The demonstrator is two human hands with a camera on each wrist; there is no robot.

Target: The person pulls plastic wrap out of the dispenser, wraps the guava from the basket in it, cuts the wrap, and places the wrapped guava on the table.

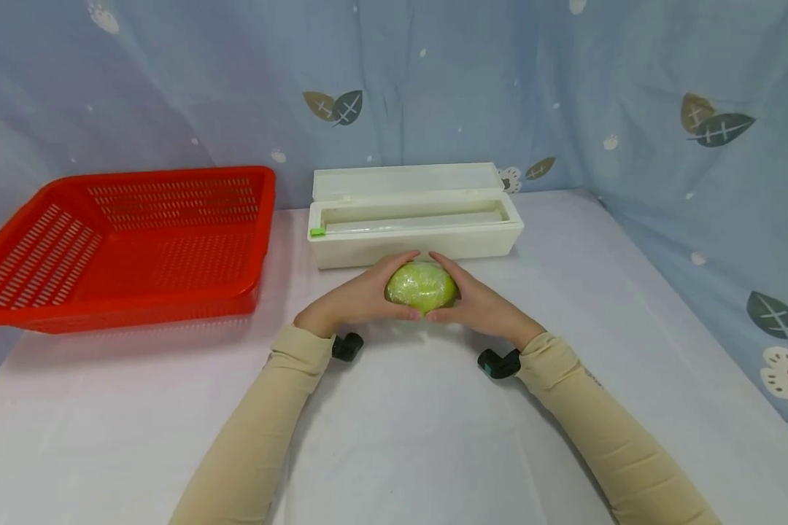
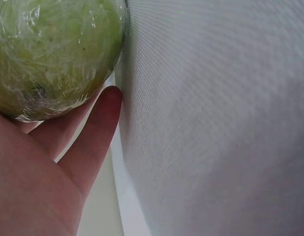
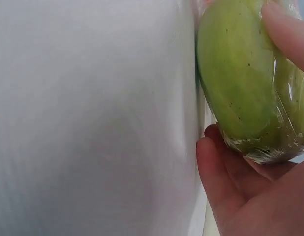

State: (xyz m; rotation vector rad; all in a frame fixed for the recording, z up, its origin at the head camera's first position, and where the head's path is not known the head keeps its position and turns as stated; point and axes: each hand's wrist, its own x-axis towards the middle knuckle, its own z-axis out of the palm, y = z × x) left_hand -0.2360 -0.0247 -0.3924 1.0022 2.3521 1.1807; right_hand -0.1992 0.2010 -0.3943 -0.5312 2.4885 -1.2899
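A smooth, oval green fruit (image 1: pixel 421 286), wrapped in clear cling film, is held between both hands at the middle of the table. My left hand (image 1: pixel 376 290) grips its left end, thumb on the near side and fingers round the far side. From the right, my right hand (image 1: pixel 476 300) holds the other end the same way. Crinkled, shiny film covers the fruit (image 2: pixel 53 54) in the left wrist view, gathered near a dark spot at its end. In the right wrist view, small dark specks dot the skin of the fruit (image 3: pixel 235 73), and the right thumb lies across it.
Just behind the hands stands a long white cling film box (image 1: pixel 414 251), its lid raised, a roll inside and a small green tab at its left end. A red slotted plastic basket (image 1: pixel 236 295) sits at the left. Behind the white-covered table (image 1: pixel 407 437) hangs a patterned blue curtain (image 1: pixel 433 87).
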